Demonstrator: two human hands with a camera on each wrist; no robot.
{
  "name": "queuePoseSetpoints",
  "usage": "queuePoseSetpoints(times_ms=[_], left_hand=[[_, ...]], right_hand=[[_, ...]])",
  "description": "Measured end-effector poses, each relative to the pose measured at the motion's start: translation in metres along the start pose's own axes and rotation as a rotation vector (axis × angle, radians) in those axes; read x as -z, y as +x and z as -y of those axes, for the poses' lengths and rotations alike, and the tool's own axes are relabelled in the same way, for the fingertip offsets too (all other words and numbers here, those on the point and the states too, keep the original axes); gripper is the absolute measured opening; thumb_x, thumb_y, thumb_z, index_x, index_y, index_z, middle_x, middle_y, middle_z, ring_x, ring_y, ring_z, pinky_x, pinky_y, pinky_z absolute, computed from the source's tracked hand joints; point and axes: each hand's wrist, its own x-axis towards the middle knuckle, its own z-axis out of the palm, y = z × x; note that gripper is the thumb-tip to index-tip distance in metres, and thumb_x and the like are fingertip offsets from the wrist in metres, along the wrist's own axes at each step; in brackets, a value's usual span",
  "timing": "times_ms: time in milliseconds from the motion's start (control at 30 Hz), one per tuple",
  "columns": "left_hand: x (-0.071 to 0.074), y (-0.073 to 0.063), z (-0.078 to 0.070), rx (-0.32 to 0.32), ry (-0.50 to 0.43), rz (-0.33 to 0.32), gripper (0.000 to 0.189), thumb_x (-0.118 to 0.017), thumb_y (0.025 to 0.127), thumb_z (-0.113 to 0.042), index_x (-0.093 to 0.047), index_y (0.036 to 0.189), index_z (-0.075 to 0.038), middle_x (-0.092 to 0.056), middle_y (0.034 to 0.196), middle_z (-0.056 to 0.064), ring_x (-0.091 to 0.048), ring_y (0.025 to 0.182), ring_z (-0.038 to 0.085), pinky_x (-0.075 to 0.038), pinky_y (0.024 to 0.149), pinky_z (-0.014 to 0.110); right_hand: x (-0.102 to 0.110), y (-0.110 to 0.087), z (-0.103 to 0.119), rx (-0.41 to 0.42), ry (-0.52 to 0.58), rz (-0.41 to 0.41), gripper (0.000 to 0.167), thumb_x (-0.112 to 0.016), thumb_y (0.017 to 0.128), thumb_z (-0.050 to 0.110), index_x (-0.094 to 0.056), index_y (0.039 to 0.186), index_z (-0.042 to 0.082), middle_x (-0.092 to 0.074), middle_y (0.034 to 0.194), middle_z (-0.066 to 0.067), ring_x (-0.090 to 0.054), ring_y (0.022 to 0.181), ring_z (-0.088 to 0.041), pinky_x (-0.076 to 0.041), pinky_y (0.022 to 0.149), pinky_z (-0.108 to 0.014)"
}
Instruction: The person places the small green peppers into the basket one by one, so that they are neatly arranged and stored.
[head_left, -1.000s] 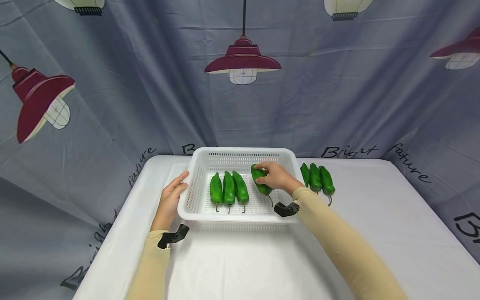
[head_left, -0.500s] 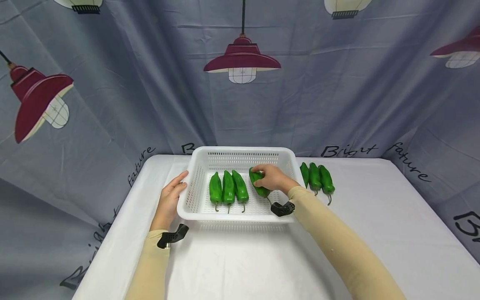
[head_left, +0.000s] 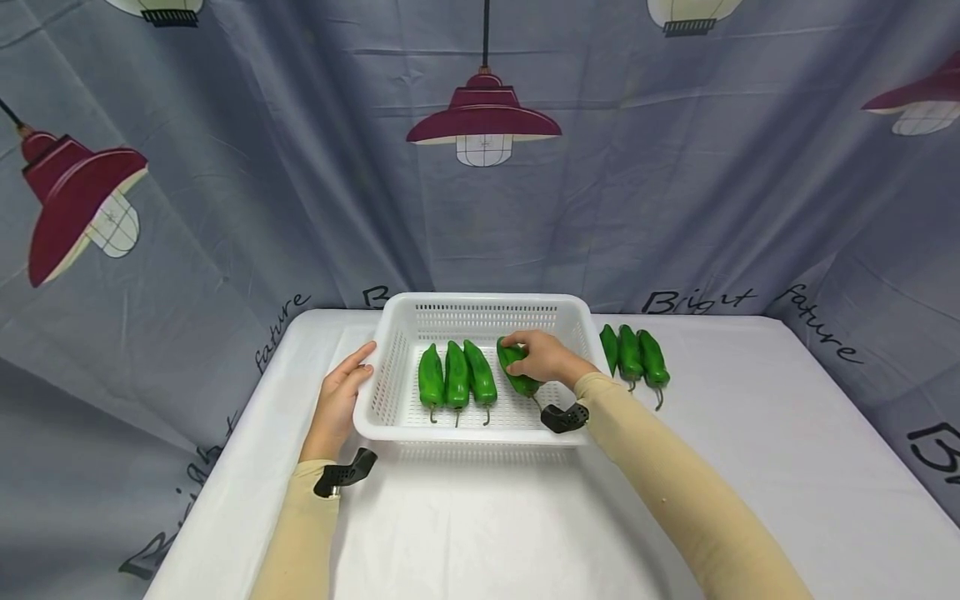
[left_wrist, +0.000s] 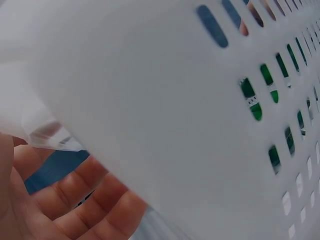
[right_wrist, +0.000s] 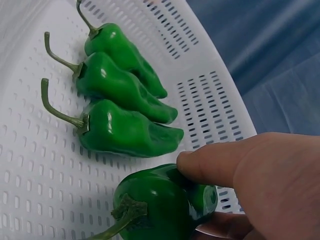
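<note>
My right hand (head_left: 543, 354) is inside the white basket (head_left: 480, 435), gripping a green pepper (head_left: 517, 364) between thumb and fingers. In the right wrist view the thumb presses the pepper's (right_wrist: 155, 200) side, and other fingers curl behind it, partly hidden. Three more green peppers (right_wrist: 130, 131) lie side by side on the slotted basket floor, stems toward the front edge. At the basket's left side my left hand (head_left: 339, 404) holds the rim. The left wrist view shows its bent fingers (left_wrist: 70, 187) passing behind the basket's edge (left_wrist: 125, 125), tips hidden.
Three green peppers (head_left: 632, 357) lie on the white-covered table (head_left: 750, 433) just right of the basket, the nearest partly hidden by the basket and right arm. A grey-blue curtain (head_left: 600, 208) printed with lamps hangs behind the table.
My right hand has moved slightly left and lower with its pepper, closer to the three in the basket. The left hand and basket stay practically where they were.
</note>
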Motion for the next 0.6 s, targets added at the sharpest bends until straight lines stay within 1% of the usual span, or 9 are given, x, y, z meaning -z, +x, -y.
queuePoseSetpoints(times_ms=[67, 167, 267, 433, 600], left_hand=[[0.0001, 0.0003, 0.0004, 0.001, 0.001, -0.005, 0.049, -0.043, 0.109, -0.017, -0.040, 0.157, -0.016, -0.042, 0.157, 0.009, -0.056, 0.117, 0.001, -0.052, 0.092, 0.014], [0.0003, 0.0004, 0.0008, -0.001, 0.002, -0.012, 0.049, -0.043, 0.108, -0.017, -0.041, 0.157, -0.015, -0.042, 0.157, 0.010, -0.057, 0.116, 0.000, -0.053, 0.092, 0.014], [0.0003, 0.0005, 0.0011, -0.006, -0.003, -0.008, 0.049, -0.043, 0.108, -0.017, -0.040, 0.157, -0.014, -0.042, 0.157, 0.011, -0.058, 0.114, 0.000, -0.054, 0.091, 0.015], [0.0000, 0.0002, 0.0009, -0.006, -0.020, 0.002, 0.049, -0.042, 0.108, -0.015, -0.040, 0.157, -0.014, -0.043, 0.155, 0.011, -0.058, 0.113, 0.000, -0.054, 0.091, 0.016], [0.0000, 0.0012, 0.0015, -0.005, -0.027, 0.009, 0.048, -0.042, 0.109, -0.014, -0.040, 0.157, -0.014, -0.043, 0.154, 0.010, -0.058, 0.113, 0.000, -0.054, 0.092, 0.016]], right_hand=[[-0.0004, 0.0008, 0.0000, 0.000, -0.007, 0.000, 0.053, -0.069, 0.095, 0.015, -0.055, 0.146, 0.011, -0.053, 0.145, -0.028, -0.060, 0.126, -0.038, -0.061, 0.068, -0.034], [-0.0007, 0.0015, 0.0000, 0.001, -0.017, 0.000, 0.053, -0.069, 0.096, 0.015, -0.055, 0.146, 0.011, -0.054, 0.144, -0.028, -0.062, 0.122, -0.038, -0.061, 0.067, -0.035], [-0.0008, 0.0011, 0.0002, -0.001, -0.016, 0.003, 0.053, -0.070, 0.095, 0.015, -0.055, 0.146, 0.011, -0.055, 0.142, -0.030, -0.066, 0.115, -0.037, -0.062, 0.067, -0.036], [-0.0011, 0.0006, 0.0009, 0.000, -0.003, 0.015, 0.053, -0.069, 0.095, 0.012, -0.055, 0.146, 0.009, -0.055, 0.141, -0.030, -0.067, 0.111, -0.035, -0.062, 0.068, -0.036], [-0.0013, 0.0000, 0.0008, -0.005, 0.045, 0.025, 0.054, -0.066, 0.094, 0.008, -0.053, 0.147, 0.007, -0.057, 0.139, -0.030, -0.071, 0.096, -0.031, -0.063, 0.068, -0.038]])
